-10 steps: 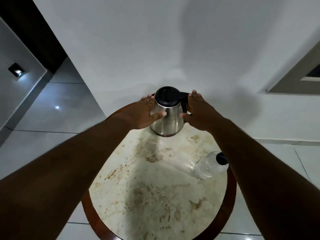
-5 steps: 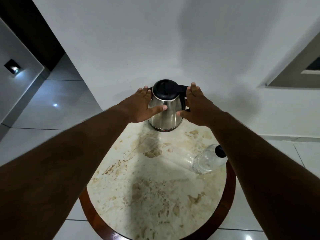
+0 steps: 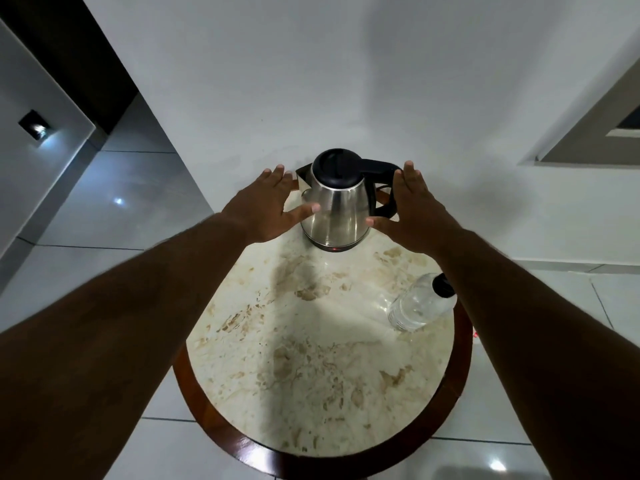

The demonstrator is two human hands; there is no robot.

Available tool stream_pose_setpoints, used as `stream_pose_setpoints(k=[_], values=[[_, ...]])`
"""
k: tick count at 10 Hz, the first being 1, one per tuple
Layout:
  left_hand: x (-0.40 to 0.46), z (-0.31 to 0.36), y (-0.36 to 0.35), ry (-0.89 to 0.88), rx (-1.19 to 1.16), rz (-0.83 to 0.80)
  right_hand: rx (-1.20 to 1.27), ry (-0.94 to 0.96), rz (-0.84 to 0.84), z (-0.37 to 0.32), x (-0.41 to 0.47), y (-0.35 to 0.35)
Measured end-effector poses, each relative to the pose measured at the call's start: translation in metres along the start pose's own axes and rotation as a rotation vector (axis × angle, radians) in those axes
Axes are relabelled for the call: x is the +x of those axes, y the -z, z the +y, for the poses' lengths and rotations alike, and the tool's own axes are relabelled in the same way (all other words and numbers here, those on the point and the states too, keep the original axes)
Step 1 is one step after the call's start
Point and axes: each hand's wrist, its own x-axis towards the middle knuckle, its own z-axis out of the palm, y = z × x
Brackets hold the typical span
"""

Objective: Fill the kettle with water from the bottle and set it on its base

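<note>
A steel kettle [image 3: 337, 209] with a black lid and black handle stands upright at the far edge of the round marble table [image 3: 311, 358]. A small red light glows at its dark base [image 3: 334, 249]. My left hand [image 3: 268, 207] hovers flat beside the kettle's left side, fingers spread, thumb close to the steel. My right hand [image 3: 412, 211] is spread on the right, in front of the handle, a little apart from the body. A clear plastic bottle [image 3: 417, 304] with a black cap stands at the table's right edge, partly behind my right forearm.
A white wall rises right behind the kettle. The table has a dark wooden rim [image 3: 462, 358]. Pale glossy floor tiles [image 3: 104, 209] surround it. A dark doorway is at the upper left and a framed opening [image 3: 595, 133] at the upper right.
Both hands have come off the kettle's sides and spread outward. The kettle stands on the table with its spout and handle now showing.
</note>
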Motion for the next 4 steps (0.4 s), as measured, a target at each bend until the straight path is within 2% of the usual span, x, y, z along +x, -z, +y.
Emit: stream_pose_setpoints(k=[2, 4], values=[[-0.045, -0.009, 0.003, 0.027, 0.063, 0.008, -0.042, -0.014, -0.039, -0.003, -0.034, 0.012], [-0.074, 0.011, 0.023, 0.019, 0.107, 0.021, -0.091, -0.014, 0.006, -0.025, -0.058, 0.04]])
